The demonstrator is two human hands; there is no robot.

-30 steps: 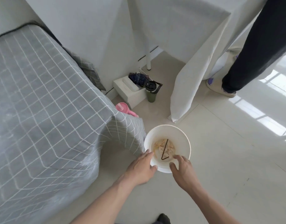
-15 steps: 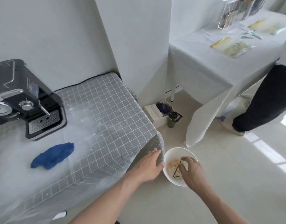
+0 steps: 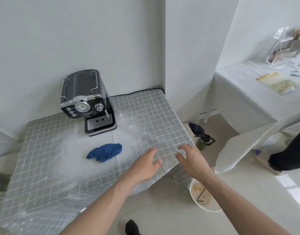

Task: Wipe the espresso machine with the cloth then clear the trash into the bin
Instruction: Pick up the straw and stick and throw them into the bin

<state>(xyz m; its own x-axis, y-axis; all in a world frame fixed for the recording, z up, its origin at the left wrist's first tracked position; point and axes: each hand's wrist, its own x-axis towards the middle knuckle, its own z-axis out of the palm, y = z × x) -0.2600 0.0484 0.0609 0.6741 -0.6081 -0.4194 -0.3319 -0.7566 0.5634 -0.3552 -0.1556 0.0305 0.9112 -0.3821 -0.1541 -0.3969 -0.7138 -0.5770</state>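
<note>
Blue cloth [image 3: 104, 152] lies untouched; both hands (left [image 3: 144, 168], right [image 3: 191, 160]) spread, holding nothing.

- I stand in a plain white-walled room, set up more like a staged test space than a lived-in kitchen; my espresso machine [image 3: 88, 100] sits on a table draped in grey grid cloth [image 3: 145, 112]
- right of that machine, a second table under a white sheet [image 3: 239, 92] carries bagged samples [image 3: 279, 83]
- pale floor tiles [image 3: 247, 192] lie below
</note>
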